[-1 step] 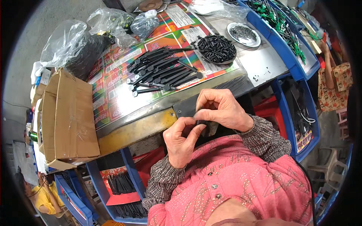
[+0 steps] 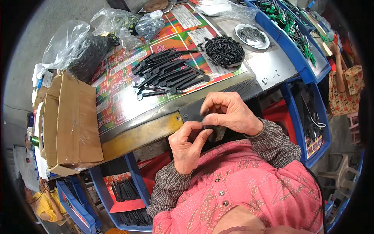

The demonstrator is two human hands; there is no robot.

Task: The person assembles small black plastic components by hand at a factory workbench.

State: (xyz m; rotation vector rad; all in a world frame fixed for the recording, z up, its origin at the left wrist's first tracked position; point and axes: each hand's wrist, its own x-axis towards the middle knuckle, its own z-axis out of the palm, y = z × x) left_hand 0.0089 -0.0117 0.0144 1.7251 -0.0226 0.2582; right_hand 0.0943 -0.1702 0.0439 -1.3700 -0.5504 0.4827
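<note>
L hand (image 2: 187, 146) and R hand (image 2: 230, 117) meet before near edge of bench (image 2: 272, 64), both pinched nearly closed; can't tell what's btwn them. Blk sticks (image 2: 165, 74) lie atop bench, w/ blk bits (image 2: 223, 50) heaped there too.

White glare patches the tabletop (image 2: 124, 103) between black fisheye corners.

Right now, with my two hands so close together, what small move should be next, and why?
Perhaps tilt the left hand a little outward, for a clearer look: it and the right hand nearly meet at the fingertips, and whatever they may pinch there is too hidden to check.
</note>
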